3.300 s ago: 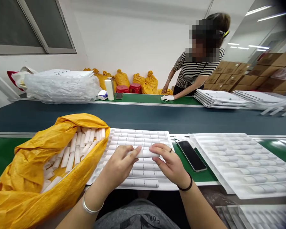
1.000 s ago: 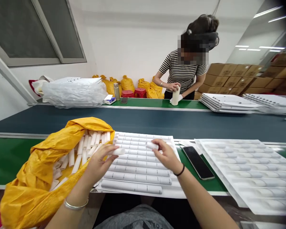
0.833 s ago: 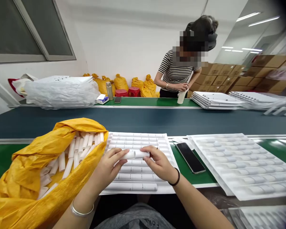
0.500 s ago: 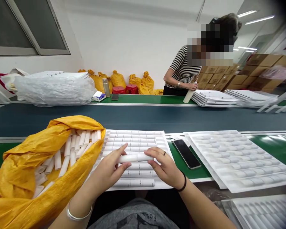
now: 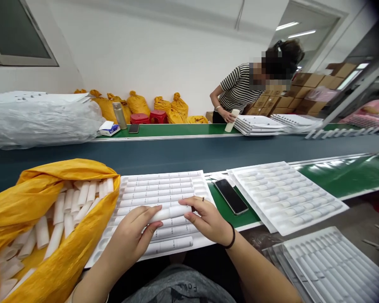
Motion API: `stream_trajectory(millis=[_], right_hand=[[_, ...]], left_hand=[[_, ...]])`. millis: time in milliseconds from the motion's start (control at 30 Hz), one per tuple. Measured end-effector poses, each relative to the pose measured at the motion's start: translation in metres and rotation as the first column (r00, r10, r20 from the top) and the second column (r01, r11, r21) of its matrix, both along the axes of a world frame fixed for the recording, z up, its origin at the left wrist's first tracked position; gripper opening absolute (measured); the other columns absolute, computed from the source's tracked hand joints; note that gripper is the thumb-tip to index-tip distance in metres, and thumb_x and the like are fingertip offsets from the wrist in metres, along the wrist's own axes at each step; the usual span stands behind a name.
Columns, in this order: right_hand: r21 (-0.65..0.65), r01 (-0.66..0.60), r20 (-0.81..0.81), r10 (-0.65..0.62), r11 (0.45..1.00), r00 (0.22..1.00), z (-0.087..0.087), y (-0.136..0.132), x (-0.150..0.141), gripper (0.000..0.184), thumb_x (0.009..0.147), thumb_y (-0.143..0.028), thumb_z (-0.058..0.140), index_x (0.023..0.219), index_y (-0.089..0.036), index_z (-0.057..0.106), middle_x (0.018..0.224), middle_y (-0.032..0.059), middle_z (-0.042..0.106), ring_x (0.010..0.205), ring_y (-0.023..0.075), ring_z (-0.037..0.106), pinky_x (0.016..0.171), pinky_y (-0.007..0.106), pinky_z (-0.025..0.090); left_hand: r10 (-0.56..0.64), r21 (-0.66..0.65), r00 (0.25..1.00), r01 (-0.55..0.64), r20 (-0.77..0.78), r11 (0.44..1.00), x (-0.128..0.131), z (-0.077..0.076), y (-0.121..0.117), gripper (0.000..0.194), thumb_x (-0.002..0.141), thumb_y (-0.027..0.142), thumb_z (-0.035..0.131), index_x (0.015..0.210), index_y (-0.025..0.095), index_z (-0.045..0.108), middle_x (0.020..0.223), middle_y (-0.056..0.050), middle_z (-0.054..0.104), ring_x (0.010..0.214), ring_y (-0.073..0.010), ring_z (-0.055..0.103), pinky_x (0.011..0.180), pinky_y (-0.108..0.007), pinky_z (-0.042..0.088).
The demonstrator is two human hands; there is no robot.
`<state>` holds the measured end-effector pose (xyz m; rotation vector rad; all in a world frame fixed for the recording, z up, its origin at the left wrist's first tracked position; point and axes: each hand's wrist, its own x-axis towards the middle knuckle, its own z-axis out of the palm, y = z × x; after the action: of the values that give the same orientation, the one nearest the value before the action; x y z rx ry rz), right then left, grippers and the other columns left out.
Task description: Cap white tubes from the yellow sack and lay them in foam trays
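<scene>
My left hand (image 5: pixel 131 235) and my right hand (image 5: pixel 206 219) together hold a white tube (image 5: pixel 172 211) level, just above a white moulded tray (image 5: pixel 205 191). The left fingers wrap its left half and the right fingers pinch its right end. Several white tubes lie in the tray's slots behind and in front of my hands. To the left an open yellow bag (image 5: pixel 44 176) is full of loose white tubes (image 5: pixel 69 202).
A black phone (image 5: pixel 231 196) lies right of the tray, then an empty white tray (image 5: pixel 284 195); more trays (image 5: pixel 328 265) sit lower right. Behind runs a dark conveyor belt (image 5: pixel 192 153). Across it a person in a striped shirt (image 5: pixel 236 90) holds a white cylinder by stacked trays (image 5: pixel 259 125).
My hands joined two pieces into one tube and lowered it toward the tray. My view swung to the right. The person opposite moved right with the white cylinder to the stacked trays.
</scene>
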<state>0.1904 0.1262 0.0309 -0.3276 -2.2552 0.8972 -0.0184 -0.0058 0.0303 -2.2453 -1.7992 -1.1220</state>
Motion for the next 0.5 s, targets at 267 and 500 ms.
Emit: stream_trajectory(millis=[267, 500], right_hand=[[-0.152, 0.033, 0.046, -0.026, 0.988, 0.999, -0.003, -0.004, 0.003, 0.03, 0.089, -0.034, 0.054, 0.112, -0.017, 0.063, 0.088, 0.007, 0.067, 0.076, 0.0152, 0.061, 0.071, 0.028, 0.051], [-0.715, -0.034, 0.006, 0.054, 0.698, 0.999, -0.012, -0.006, 0.0, 0.037, 0.083, -0.045, 0.061, 0.105, -0.015, 0.064, 0.075, 0.002, 0.062, 0.057, 0.0086, 0.056, 0.056, 0.023, 0.049]], left_hand=[[-0.01, 0.038, 1.0, 0.011, -0.013, 0.999, 0.0, -0.016, 0.0, 0.035, 0.09, 0.022, 0.053, 0.125, 0.021, 0.052, 0.099, -0.007, 0.063, 0.091, -0.019, 0.06, 0.078, -0.028, 0.05], [-0.056, 0.121, 0.993, 0.069, -0.107, 0.99, 0.004, -0.016, 0.002, 0.058, 0.086, 0.004, 0.054, 0.139, 0.024, 0.039, 0.1, -0.008, 0.061, 0.09, -0.019, 0.057, 0.08, -0.032, 0.047]])
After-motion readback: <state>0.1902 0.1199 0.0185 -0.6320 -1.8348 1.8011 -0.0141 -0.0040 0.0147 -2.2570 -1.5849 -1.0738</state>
